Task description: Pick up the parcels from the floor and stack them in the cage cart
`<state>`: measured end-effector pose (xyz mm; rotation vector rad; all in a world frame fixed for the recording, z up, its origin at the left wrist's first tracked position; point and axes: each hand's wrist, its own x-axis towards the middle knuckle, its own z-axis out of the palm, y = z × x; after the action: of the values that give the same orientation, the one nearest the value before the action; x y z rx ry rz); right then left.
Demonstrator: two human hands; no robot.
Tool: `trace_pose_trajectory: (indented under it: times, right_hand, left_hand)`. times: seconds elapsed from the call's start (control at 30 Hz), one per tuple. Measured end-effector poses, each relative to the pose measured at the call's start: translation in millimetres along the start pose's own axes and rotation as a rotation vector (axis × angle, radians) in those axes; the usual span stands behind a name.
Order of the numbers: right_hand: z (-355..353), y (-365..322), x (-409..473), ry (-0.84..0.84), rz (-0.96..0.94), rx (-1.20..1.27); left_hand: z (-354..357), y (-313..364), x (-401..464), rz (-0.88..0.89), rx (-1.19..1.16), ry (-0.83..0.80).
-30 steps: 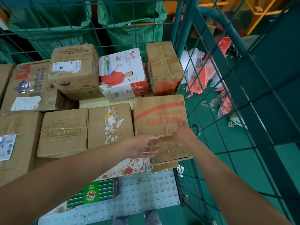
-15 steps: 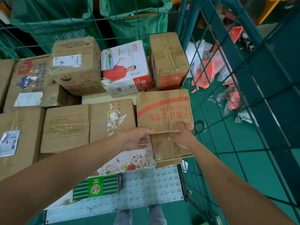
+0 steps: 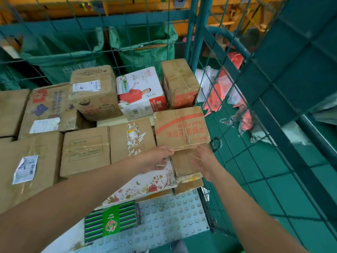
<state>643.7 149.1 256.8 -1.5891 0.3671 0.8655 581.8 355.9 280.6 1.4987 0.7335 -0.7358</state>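
The brown parcel with the red stripe and red lettering (image 3: 180,127) lies in the front right corner of the cage cart (image 3: 215,99), on top of a smaller taped carton (image 3: 184,165) and hard against the cart's right mesh wall. Our left hand (image 3: 155,159) rests at its near left edge, fingers bent against the cardboard at the corner; whether they actually grip it we cannot tell. Our right hand (image 3: 204,161) is blurred, fingers spread and relaxed, just below the parcel's near edge and over the smaller carton, holding nothing. Left of the parcel sit two plain brown boxes (image 3: 109,143) side by side, and behind it a white box printed with a figure in red (image 3: 140,94) and a tall taped carton (image 3: 179,83). Nearer us lie a flowered flat box (image 3: 145,185) and a green striped packet (image 3: 111,223) on the cart's studded floor (image 3: 173,220). Beyond the mesh, red and white wrappers (image 3: 222,88) litter the green floor (image 3: 273,179).
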Motion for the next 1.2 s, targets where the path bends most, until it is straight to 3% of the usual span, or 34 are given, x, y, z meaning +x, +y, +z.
trace_pose_trajectory:
  times: [0.3, 0.53, 0.83, 1.2]
  right_hand:
    - [34.1, 67.0, -118.2, 0.173, -0.021, 0.282]
    - [30.8, 137.7, -209.3, 0.334, -0.039, 0.465]
    - [-30.6, 237.7, -316.5, 0.635, -0.042, 0.744]
    - [-126.3, 387.9, -439.4, 0.903, -0.052, 1.116]
  left_hand:
    - [-0.3, -47.6, -67.1, 0.117, 0.098, -0.203]
    - [42.8, -81.9, -101.3, 0.120, 0.171, -0.333]
    - [180.1, -107.0, -138.2, 0.182, 0.484, -0.531]
    - [400.1, -162.5, -172.7, 0.142, 0.856, -0.791]
